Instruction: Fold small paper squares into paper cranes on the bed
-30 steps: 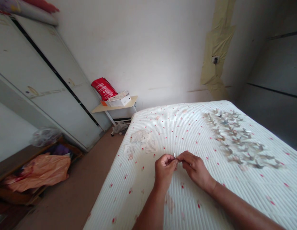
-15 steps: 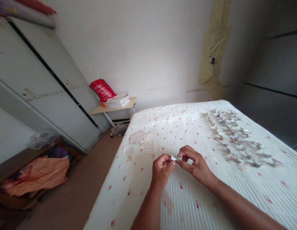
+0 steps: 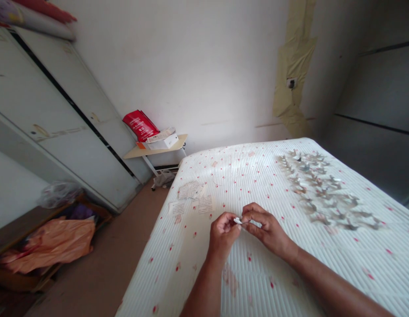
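Observation:
A small piece of folded white paper point(image 3: 238, 220) is pinched between the fingertips of my left hand point(image 3: 222, 235) and my right hand point(image 3: 267, 229), partly hidden by my fingers. Both hands hover just above a white ribbed mattress point(image 3: 257, 176) with red flecks. To the left of my hands lie several printed paper slips point(image 3: 191, 190). On the right side of the mattress, several small folded paper figures point(image 3: 319, 189) are spread in a wide patch, beyond my right hand.
A narrow floor strip runs along the mattress's left edge. Beyond it stand a pale wardrobe point(image 3: 69, 114) and a small shelf table point(image 3: 155, 149) holding a red packet and white box. An orange plastic bag point(image 3: 49, 246) lies at lower left. A wall stands behind the mattress.
My right hand has closed in toward the paper piece, and its fingers now pinch it with my left hand. The view has shifted slightly.

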The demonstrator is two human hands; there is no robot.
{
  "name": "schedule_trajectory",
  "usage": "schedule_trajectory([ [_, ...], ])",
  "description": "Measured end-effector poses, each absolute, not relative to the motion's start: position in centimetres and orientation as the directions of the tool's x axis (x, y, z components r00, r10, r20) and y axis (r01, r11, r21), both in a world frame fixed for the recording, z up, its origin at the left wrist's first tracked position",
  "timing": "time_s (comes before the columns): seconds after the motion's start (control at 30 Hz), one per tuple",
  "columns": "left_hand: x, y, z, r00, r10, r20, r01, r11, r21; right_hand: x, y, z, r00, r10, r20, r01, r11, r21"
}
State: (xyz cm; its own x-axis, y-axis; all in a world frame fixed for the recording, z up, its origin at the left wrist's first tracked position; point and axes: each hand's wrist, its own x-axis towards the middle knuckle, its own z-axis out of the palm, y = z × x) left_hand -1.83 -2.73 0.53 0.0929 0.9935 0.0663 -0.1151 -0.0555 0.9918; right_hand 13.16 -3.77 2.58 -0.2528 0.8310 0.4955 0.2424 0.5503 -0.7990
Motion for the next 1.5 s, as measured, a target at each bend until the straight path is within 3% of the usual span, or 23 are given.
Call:
schedule_trajectory([
  [0.4,-1.6,-3.0,1.2,0.015,0.997,0.075,-0.211,-0.070,0.975,12.5,-4.0,2.2,-0.099,0.843,0.529,0.321,0.530,-0.784],
  [1.13,-1.5,-2.8,0.8,-0.020,1.000,0.019,-0.150,-0.022,0.988,12.5,-3.9,1.8,-0.238,0.762,0.602,0.401,0.642,-0.654],
  [1.3,-1.7,-2.7,0.7,0.043,0.999,0.024,-0.173,-0.016,0.985,12.6,-4.0,2.0,-0.253,0.770,0.586,0.405,0.634,-0.658],
  [1.5,-2.2,-2.7,0.3,0.235,0.971,0.039,-0.270,0.026,0.963,12.8,-4.0,2.4,-0.304,0.804,0.511,0.378,0.595,-0.709],
])
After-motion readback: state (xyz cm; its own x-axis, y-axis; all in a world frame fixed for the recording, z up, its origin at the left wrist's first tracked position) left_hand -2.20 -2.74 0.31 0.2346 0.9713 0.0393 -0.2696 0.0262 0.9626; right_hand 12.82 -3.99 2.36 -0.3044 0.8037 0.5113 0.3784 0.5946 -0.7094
